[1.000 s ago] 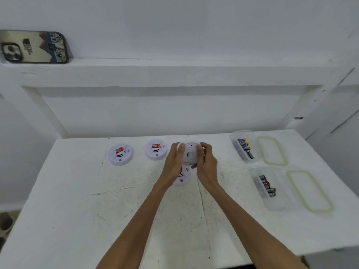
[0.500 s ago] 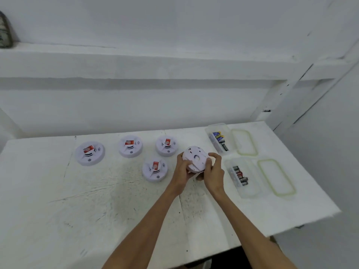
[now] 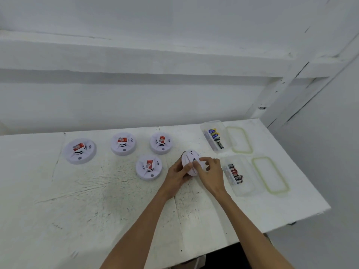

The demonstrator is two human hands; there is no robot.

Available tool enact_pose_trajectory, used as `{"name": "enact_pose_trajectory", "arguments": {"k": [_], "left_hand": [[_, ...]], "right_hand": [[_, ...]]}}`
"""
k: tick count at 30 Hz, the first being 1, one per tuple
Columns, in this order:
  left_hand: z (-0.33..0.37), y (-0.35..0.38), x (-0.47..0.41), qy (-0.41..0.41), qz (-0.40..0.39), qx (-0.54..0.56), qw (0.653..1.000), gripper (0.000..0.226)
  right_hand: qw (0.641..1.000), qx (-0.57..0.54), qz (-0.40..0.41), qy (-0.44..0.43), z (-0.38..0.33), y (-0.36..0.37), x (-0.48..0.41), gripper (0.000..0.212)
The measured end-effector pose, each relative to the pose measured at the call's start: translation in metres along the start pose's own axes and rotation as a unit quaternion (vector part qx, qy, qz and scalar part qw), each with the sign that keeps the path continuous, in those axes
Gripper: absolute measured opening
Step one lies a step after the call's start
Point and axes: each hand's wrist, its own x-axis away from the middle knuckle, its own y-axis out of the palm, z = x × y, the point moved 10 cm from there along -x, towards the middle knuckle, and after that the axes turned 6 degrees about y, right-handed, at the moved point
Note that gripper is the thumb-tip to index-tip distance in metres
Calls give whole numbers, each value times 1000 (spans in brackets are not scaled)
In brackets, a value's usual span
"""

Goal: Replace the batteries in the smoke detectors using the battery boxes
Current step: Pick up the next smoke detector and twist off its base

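Note:
A white round smoke detector is held tilted above the white table, its back side towards me. My left hand grips its left edge and my right hand pinches its right side, thumb on the back. Several more detectors with red labels lie flat on the table: the far-left detector, the second detector, the third detector and the near detector. A clear box with blue and yellow batteries and a clear box with black and red batteries stand open to the right.
Two clear lids with green seals lie beside the boxes, the far lid and the near lid. The table's right edge runs close to the lids. A white wall with a ledge rises behind the table.
Both hands carried the detector from the table's middle rightward, towards the battery boxes, and turned it on edge. The view swung right, so the phone on the ledge left the frame.

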Motion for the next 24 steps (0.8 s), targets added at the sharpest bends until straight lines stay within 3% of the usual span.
{"name": "enact_pose_trajectory", "arguments": {"k": [7, 16, 24], "left_hand": [[0, -2, 2, -7, 20, 30, 999, 51], [-7, -4, 1, -36, 12, 56, 998, 50], [-5, -4, 0, -30, 14, 46, 998, 53]], "right_hand": [[990, -99, -97, 23, -2, 16, -2, 54], [984, -142, -103, 14, 2, 23, -3, 55], [976, -196, -97, 9, -3, 21, 1, 44]]}}
